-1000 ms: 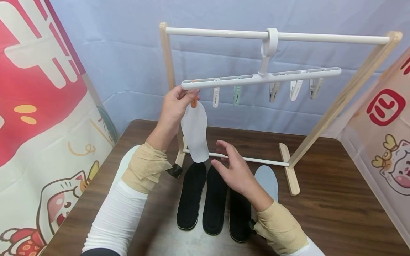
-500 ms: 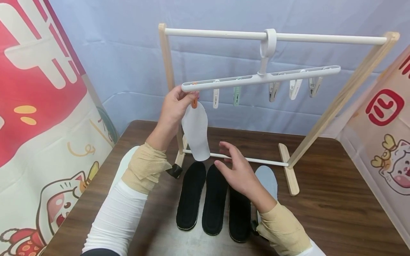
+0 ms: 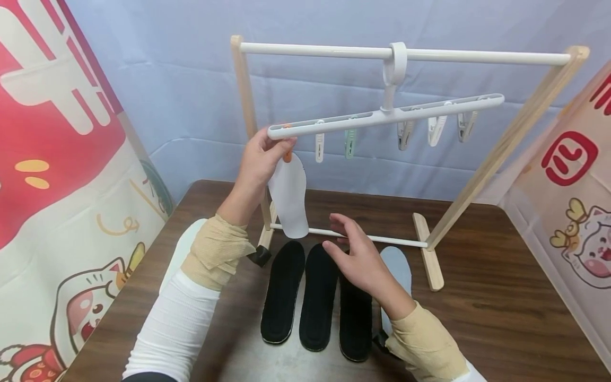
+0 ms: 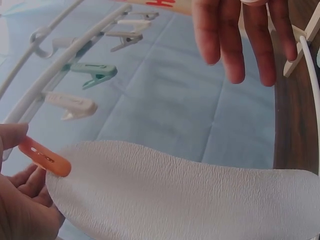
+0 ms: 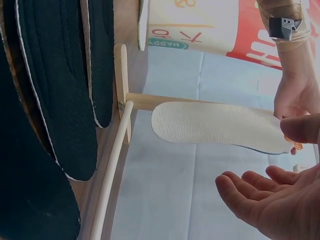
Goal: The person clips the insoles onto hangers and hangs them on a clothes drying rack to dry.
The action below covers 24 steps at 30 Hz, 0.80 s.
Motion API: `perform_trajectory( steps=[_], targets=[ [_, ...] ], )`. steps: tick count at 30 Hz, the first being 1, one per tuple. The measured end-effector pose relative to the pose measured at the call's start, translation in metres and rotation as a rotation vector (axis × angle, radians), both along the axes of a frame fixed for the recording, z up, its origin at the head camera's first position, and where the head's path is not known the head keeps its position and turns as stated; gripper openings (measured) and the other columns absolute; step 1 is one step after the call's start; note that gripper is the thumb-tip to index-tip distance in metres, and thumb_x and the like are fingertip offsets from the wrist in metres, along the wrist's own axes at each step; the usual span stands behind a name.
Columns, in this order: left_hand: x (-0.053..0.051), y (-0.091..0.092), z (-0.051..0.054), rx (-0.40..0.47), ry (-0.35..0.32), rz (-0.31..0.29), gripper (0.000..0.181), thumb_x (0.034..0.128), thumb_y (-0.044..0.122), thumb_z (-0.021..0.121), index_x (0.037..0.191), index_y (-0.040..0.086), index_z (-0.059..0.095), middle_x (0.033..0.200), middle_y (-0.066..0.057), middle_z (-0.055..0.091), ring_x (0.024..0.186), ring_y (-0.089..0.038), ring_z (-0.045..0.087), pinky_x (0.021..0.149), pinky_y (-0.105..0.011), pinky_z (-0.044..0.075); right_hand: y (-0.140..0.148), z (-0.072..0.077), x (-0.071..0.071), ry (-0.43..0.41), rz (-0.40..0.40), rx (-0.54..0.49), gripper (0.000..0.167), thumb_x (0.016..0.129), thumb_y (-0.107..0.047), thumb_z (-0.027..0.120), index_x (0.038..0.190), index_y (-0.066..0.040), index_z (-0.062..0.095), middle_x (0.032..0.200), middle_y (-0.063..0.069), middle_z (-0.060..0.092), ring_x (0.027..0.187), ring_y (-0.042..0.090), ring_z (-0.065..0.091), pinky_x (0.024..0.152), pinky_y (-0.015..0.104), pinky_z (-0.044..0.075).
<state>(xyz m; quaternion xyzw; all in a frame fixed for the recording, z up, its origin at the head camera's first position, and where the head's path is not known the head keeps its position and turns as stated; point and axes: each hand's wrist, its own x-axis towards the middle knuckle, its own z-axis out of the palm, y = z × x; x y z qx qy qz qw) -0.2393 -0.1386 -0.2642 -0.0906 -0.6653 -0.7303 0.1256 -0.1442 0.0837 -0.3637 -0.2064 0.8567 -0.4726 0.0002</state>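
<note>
My left hand (image 3: 258, 162) pinches the orange clothespin (image 4: 47, 160) at the left end of a white clip hanger (image 3: 353, 121). A white insole (image 3: 288, 196) hangs from that clothespin, its top edge at the clip's tip and its lower end free. In the left wrist view the insole's textured face fills the bottom. My right hand (image 3: 360, 260) is apart from the insole, to its lower right, with fingers loosely spread and nothing in them. Below it lie three black insoles (image 3: 317, 297) side by side on the table.
The hanger hooks over the top bar (image 3: 310, 51) of a wooden-ended rack (image 3: 506, 154). Several other clothespins, white, grey and green (image 3: 350, 143), hang along it. A pale blue insole (image 3: 397, 270) lies right of the black ones; a pale insole (image 3: 183, 249) sits beside my left forearm.
My right hand has drawn slightly to the right, away from the hanging insole. The hanger tilts a little more, its right end higher. My left hand keeps its pinch on the clothespin.
</note>
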Motion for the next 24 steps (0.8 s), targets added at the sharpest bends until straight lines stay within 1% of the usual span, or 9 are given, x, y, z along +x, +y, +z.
perform_trajectory(
  steps=[3,8,13,15,18,20,22,24],
  targets=[
    [0.001,-0.001,0.0,-0.011,0.014,-0.006,0.037,0.0944,0.011,0.072,0.13,0.005,0.062,0.077,0.002,0.063,0.07,-0.017,0.055,0.09,-0.031,0.041,0.002,-0.001,0.0,0.002,0.003,0.007,0.06,0.102,-0.018,0.063,0.154,-0.009,0.035,0.156,0.012,0.041,0.139,0.031,0.047,0.108,0.051,0.043],
    [0.001,-0.003,-0.002,-0.03,0.051,-0.016,0.039,0.0944,0.012,0.072,0.131,0.004,0.061,0.079,0.0,0.065,0.071,-0.017,0.058,0.092,-0.032,0.042,0.005,-0.001,0.001,-0.006,0.0,0.011,0.06,0.102,-0.018,0.063,0.154,-0.009,0.035,0.156,0.013,0.041,0.137,0.032,0.049,0.107,0.051,0.044],
    [0.002,-0.005,-0.005,-0.006,0.073,-0.026,0.04,0.0935,0.011,0.072,0.131,0.004,0.061,0.093,-0.001,0.068,0.08,-0.017,0.062,0.093,-0.031,0.043,0.009,-0.003,0.002,-0.013,-0.012,0.029,0.059,0.101,-0.019,0.063,0.153,-0.01,0.036,0.153,0.014,0.044,0.133,0.034,0.052,0.105,0.052,0.045],
    [0.003,-0.006,-0.006,0.0,0.071,-0.019,0.042,0.0932,0.01,0.073,0.133,0.005,0.059,0.102,-0.001,0.069,0.089,-0.016,0.065,0.096,-0.03,0.044,0.01,-0.003,0.002,-0.014,-0.015,0.035,0.059,0.101,-0.019,0.063,0.153,-0.009,0.037,0.152,0.015,0.045,0.133,0.034,0.053,0.105,0.052,0.046],
    [0.005,-0.009,-0.006,0.002,0.06,-0.006,0.047,0.0928,0.01,0.073,0.137,0.005,0.057,0.113,-0.008,0.068,0.101,-0.018,0.065,0.099,-0.032,0.043,0.011,-0.005,0.003,-0.019,-0.014,0.038,0.059,0.102,-0.019,0.063,0.153,-0.008,0.037,0.153,0.015,0.045,0.133,0.035,0.053,0.105,0.053,0.046],
    [0.006,-0.011,-0.007,-0.017,0.049,0.016,0.052,0.0921,0.013,0.074,0.14,0.006,0.055,0.124,-0.009,0.066,0.113,-0.019,0.064,0.102,-0.035,0.043,0.012,-0.005,0.003,-0.022,-0.013,0.035,0.059,0.102,-0.019,0.063,0.153,-0.008,0.036,0.154,0.016,0.043,0.135,0.035,0.051,0.106,0.052,0.045],
    [0.007,-0.013,-0.006,-0.036,0.041,0.025,0.056,0.0916,0.015,0.075,0.142,0.007,0.053,0.133,-0.01,0.062,0.12,-0.022,0.061,0.104,-0.038,0.042,0.013,-0.006,0.003,-0.028,-0.015,0.033,0.059,0.102,-0.019,0.063,0.153,-0.008,0.035,0.154,0.016,0.042,0.136,0.034,0.05,0.106,0.052,0.045],
    [0.008,-0.015,-0.007,-0.062,0.034,0.04,0.06,0.0909,0.017,0.075,0.145,0.007,0.051,0.14,-0.009,0.058,0.125,-0.023,0.058,0.105,-0.04,0.042,0.014,-0.007,0.004,-0.031,-0.016,0.03,0.059,0.102,-0.018,0.062,0.153,-0.008,0.035,0.154,0.016,0.042,0.136,0.034,0.05,0.106,0.052,0.045]
  ],
)
